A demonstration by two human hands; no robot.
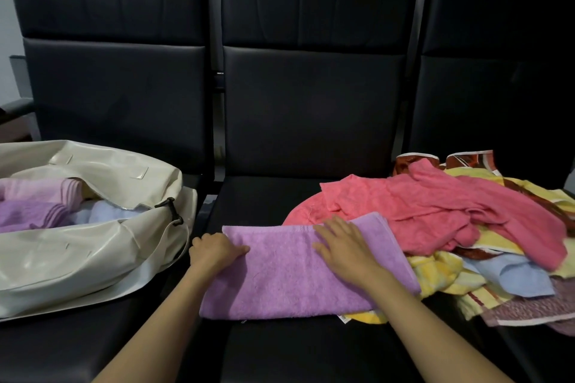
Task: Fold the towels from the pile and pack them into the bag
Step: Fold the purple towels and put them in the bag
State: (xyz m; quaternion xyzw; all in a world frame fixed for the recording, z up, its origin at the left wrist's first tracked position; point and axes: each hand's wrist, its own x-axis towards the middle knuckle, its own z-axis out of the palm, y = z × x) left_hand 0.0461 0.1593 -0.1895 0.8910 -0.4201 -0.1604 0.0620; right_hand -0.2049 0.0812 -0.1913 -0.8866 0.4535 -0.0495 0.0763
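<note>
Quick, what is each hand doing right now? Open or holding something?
Left hand: grips the left end of the purple towel.
Right hand: open, pressing flat on the same towel.

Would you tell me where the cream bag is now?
In the head view, the cream bag sits on the left seat, beside the purple towel on the middle seat.

The glossy cream zip bag [77,258] runs off the left edge, and its flap hides part of the folded pink and lilac towels [34,205] inside. The heap of coral, yellow and blue towels [435,205] is cut off on the right. The left hand [214,250] has its fingertips out of sight at the edge of the flat lilac terry towel [280,270].
</note>
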